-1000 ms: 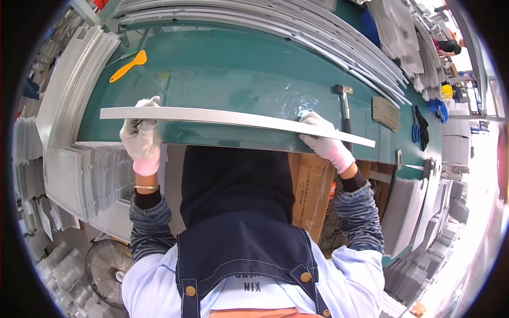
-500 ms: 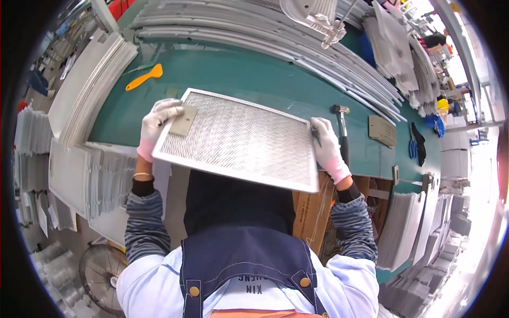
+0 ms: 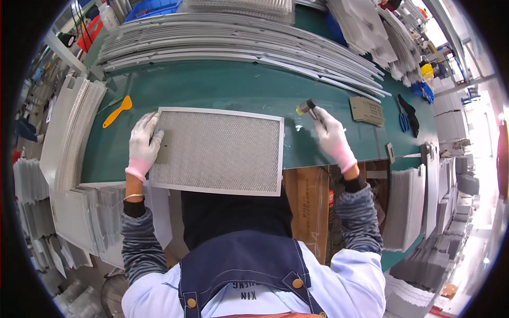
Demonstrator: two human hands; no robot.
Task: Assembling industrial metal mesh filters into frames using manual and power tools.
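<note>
A rectangular metal mesh filter panel [image 3: 222, 151] in a thin white frame lies level at the front of the green table, its near edge overhanging toward me. My left hand [image 3: 144, 142], in a white glove with a pink cuff, grips its left side. Beside those fingers, a small beige plate [image 3: 164, 147] sits at the panel's left border. My right hand [image 3: 332, 132], gloved alike, is closed around a hammer [image 3: 308, 106] to the right of the panel. The hammer's head points away from me; the hand hides most of its handle.
A yellow scraper [image 3: 117, 112] lies at the left beside stacked panels [image 3: 74, 132]. Long metal strips [image 3: 233, 40] run along the back. Beige plates [image 3: 367, 111], blue-handled scissors [image 3: 404, 119] and a black item lie at the right. A cardboard box [image 3: 312, 206] stands below the table edge.
The tilted panel has come down level onto the table's front. My right hand has let go of its right edge and taken up the hammer that lay on the table.
</note>
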